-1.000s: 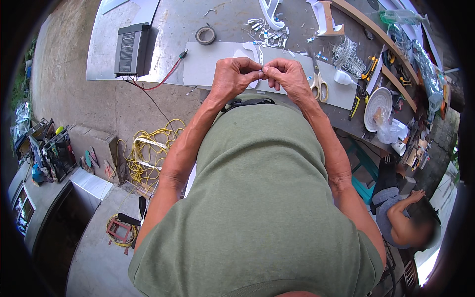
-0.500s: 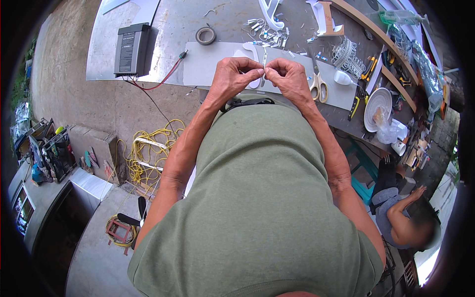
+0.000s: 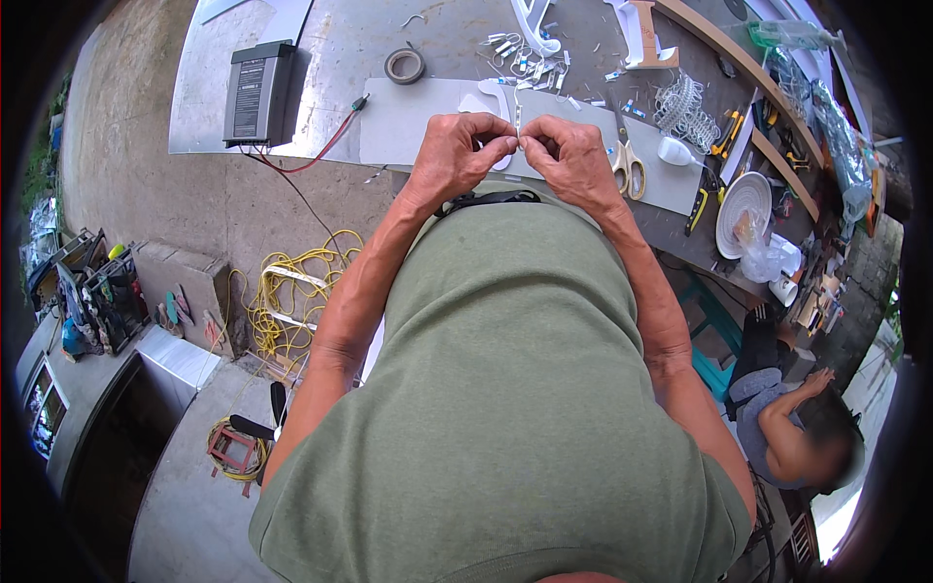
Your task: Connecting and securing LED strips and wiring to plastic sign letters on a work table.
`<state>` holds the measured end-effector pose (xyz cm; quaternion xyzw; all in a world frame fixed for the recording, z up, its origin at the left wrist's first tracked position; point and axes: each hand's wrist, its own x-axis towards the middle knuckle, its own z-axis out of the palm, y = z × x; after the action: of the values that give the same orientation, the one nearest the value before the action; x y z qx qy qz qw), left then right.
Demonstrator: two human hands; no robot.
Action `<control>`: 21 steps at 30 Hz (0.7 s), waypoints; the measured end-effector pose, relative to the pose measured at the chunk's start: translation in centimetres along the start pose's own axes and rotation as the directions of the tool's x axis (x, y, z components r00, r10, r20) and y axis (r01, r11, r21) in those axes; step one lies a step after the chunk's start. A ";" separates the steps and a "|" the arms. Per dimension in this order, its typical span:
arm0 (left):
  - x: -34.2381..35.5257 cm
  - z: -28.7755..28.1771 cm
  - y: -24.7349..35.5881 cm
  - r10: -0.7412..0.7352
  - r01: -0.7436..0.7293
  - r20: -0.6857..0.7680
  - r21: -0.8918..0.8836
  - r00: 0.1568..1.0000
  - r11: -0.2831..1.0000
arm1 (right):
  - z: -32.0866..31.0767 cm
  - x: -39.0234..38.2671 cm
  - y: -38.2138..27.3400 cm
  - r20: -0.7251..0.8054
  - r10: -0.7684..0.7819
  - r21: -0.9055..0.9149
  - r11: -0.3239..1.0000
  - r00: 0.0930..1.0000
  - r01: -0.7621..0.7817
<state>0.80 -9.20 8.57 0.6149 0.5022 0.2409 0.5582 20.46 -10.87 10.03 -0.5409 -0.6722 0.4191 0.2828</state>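
My left hand (image 3: 465, 152) and my right hand (image 3: 570, 161) meet at the near edge of the table, both closed in a pinch. Between their fingertips stands a thin white strip (image 3: 518, 109), its lower end hidden by the fingers. Beneath them lies a flat grey board (image 3: 398, 126), with a curved white cut-out piece (image 3: 501, 95) on it just beyond the fingers. Scissors (image 3: 631, 169) with cream handles rest to the right of my right hand. A pile of small white modules with wires (image 3: 533, 66) lies farther back.
A black power box (image 3: 260, 97) with red and black leads sits at the left, near a tape roll (image 3: 404, 66). At right are coiled white strips (image 3: 677, 100), a white bottle (image 3: 675, 151), a cutter (image 3: 696, 211) and a plate (image 3: 741, 209). Another person (image 3: 777, 428) is at lower right.
Both hands stay pinched at nearly the same place. My right hand's fingers have shifted slightly at the strip.
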 end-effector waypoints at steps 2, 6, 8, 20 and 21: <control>-0.2 -0.1 -0.1 0.044 -0.044 -0.001 0.013 0.999 0.999 | -0.1 0.0 -0.1 0.036 -0.018 -0.009 1.000 0.999 0.018; -0.7 -0.1 0.0 0.056 -0.056 -0.013 0.005 0.998 0.998 | -0.2 -0.2 -0.6 0.057 -0.052 -0.014 0.999 0.997 0.053; -1.0 0.1 0.1 0.080 -0.079 -0.036 0.048 0.996 0.996 | -0.1 -0.3 -0.7 0.049 -0.072 -0.011 0.997 0.996 0.073; -1.4 0.5 1.1 0.150 -0.124 -0.113 0.211 0.982 0.970 | 0.4 -0.5 -1.1 0.063 0.005 -0.062 0.998 0.998 -0.001; -1.3 0.5 1.1 0.150 -0.124 -0.112 0.211 0.982 0.970 | 0.4 -0.6 -1.0 0.063 0.005 -0.063 0.998 0.998 -0.001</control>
<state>1.08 -10.45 9.82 0.6853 0.5150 0.2653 0.4413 19.75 -11.57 10.78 -0.5372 -0.6927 0.4150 0.2438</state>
